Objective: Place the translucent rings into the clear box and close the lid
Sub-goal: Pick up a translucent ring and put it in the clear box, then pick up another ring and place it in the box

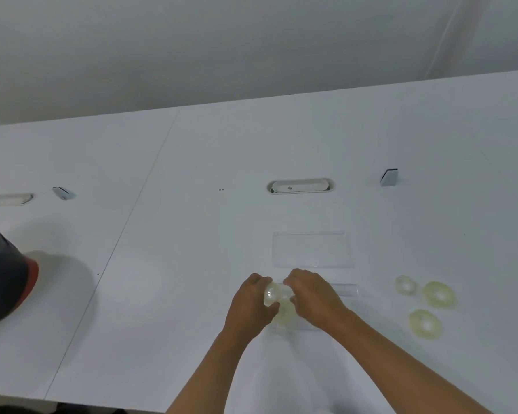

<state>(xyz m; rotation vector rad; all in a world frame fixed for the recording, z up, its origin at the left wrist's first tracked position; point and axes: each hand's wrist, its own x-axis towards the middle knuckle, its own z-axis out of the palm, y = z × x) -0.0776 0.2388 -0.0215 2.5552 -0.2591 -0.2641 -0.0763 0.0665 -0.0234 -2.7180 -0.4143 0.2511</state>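
Note:
The clear box [346,289] lies on the white table, hard to make out, with its open lid [313,251] flat behind it. My left hand [251,303] and my right hand [313,295] meet over the box's left end, both gripping a translucent ring [274,294]. Another yellowish ring [286,315] lies under them inside the box. Three more translucent rings sit on the table to the right: a small ring [405,284], a larger ring [438,294] and a nearer ring [424,324].
A cable port [300,185] is set in the table behind the lid, with a small grey block [388,177] to its right. Another port [9,199] and block [63,192] sit far left. A person's dark and red sleeve [3,273] rests at the left edge.

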